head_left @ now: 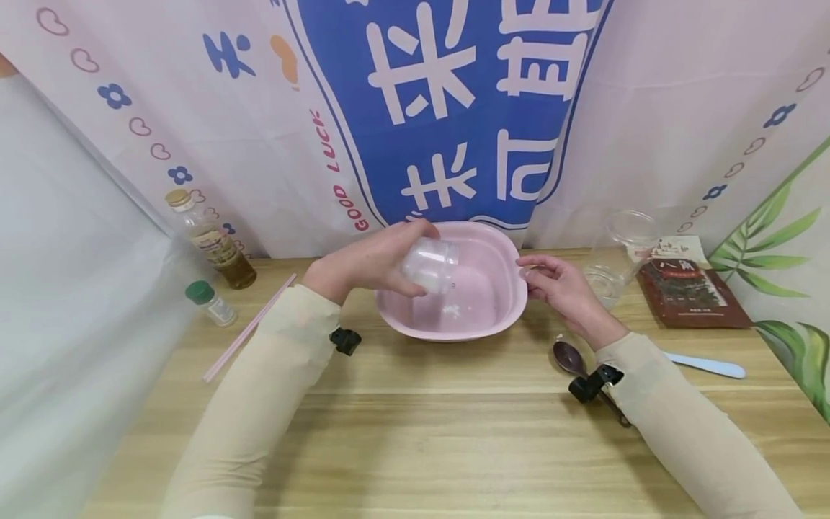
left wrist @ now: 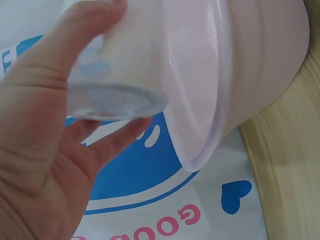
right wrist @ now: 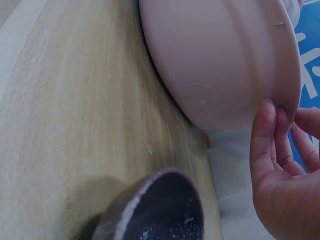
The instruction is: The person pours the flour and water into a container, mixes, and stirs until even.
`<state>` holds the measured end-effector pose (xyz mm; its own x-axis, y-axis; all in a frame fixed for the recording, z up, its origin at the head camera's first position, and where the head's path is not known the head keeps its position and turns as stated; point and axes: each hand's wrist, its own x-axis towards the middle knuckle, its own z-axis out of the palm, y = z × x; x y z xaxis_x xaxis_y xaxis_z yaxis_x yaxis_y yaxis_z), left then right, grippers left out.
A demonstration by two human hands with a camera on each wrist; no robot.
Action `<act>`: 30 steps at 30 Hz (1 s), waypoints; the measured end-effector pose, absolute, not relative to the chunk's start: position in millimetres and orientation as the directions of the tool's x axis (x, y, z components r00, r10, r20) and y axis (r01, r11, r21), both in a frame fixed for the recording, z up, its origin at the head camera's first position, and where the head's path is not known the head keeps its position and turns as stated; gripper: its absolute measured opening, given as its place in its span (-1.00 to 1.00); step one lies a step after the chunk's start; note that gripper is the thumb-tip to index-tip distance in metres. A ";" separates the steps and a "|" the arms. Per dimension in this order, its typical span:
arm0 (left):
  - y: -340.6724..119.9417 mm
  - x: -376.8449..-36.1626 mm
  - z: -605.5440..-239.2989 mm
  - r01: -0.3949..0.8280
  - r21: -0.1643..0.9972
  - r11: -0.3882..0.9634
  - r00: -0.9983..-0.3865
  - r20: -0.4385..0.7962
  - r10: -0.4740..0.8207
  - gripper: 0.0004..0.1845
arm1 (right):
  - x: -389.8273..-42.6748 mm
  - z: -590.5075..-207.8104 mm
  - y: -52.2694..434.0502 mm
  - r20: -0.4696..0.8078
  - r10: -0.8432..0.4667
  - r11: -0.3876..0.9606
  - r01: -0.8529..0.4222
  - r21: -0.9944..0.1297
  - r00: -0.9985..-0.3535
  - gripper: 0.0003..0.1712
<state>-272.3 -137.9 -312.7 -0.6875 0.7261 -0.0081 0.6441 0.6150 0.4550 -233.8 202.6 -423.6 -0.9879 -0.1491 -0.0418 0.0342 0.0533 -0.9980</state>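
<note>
A beige sleeve (head_left: pixel 227 425) comes nearest, ending at the left grip (head_left: pixel 381 261), whose fingers curl round a clear cup (head_left: pixel 429 265) tilted over the pink basin (head_left: pixel 489 297). The right grip (head_left: pixel 563 290) pinches the basin's rim between thumb and fingers. Just nearer than the right grip, a dark spoon (head_left: pixel 569 358) lies on the tabletop (head_left: pixel 441 447); left of the left grip stand a green-capped jar (head_left: pixel 210 303) and a yellow-capped bottle (head_left: pixel 217 244).
</note>
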 end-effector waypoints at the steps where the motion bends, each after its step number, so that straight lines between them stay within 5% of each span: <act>1: -138.7 -272.5 -312.2 0.654 0.451 0.607 -0.680 0.000 0.733 -0.08 | -234.0 -423.6 202.5 -0.042 -0.147 0.056 0.034 -0.998 -0.988 -0.55; 21: -135.0 -272.4 -313.0 0.685 0.398 0.611 -0.682 0.054 0.729 -0.12 | -233.4 -421.6 202.7 -0.051 -0.154 0.017 0.049 -0.999 -0.987 -0.53; 30: -124.3 -270.3 -317.3 0.658 0.378 0.652 -0.702 -0.005 0.712 0.02 | -234.8 -424.8 202.9 -0.039 -0.155 -0.005 0.041 -0.999 -0.987 -0.65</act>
<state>-270.3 -124.3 -317.3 -0.7023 0.7119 -0.0054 0.6577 0.6516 0.3779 -234.8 202.9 -424.8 -0.9871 -0.1555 -0.0395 0.0408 -0.0051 -0.9992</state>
